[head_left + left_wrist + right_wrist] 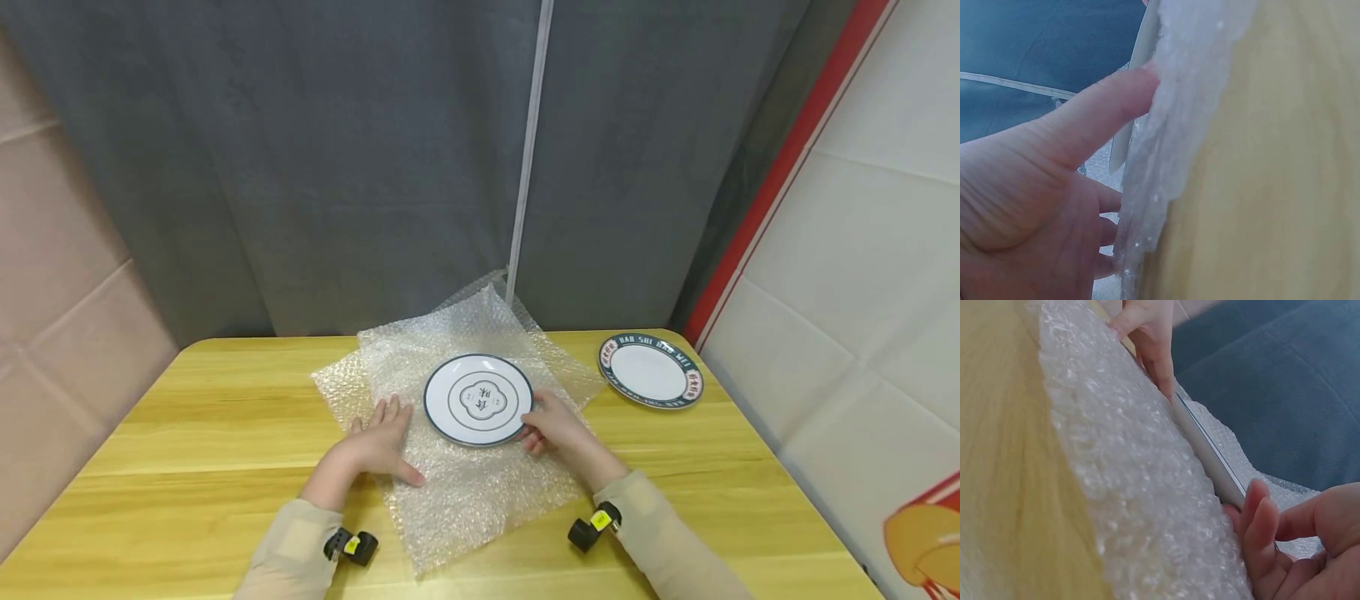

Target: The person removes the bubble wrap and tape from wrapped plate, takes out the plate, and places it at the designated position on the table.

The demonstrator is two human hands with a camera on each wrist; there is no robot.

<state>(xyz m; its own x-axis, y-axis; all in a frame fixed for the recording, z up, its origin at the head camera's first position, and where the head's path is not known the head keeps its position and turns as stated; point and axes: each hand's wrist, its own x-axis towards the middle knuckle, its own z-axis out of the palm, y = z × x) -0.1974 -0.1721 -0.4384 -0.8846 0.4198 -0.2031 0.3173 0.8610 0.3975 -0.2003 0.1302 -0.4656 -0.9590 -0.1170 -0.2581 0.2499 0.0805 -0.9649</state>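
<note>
A white plate with a dark rim and a printed emblem lies face up on layered bubble wrap. At its right edge my right hand pinches the rim, thumb above and curled fingers at the side. The right wrist view shows those fingers against the edge of the plate. My left hand rests with spread fingers on the bubble wrap, left of the plate. In the left wrist view, the thumb presses the edge of the bubble wrap.
A second plate with a dark lettered border sits at the table's back right corner. The wooden table meets a grey curtain behind, and a white panel stands along the right.
</note>
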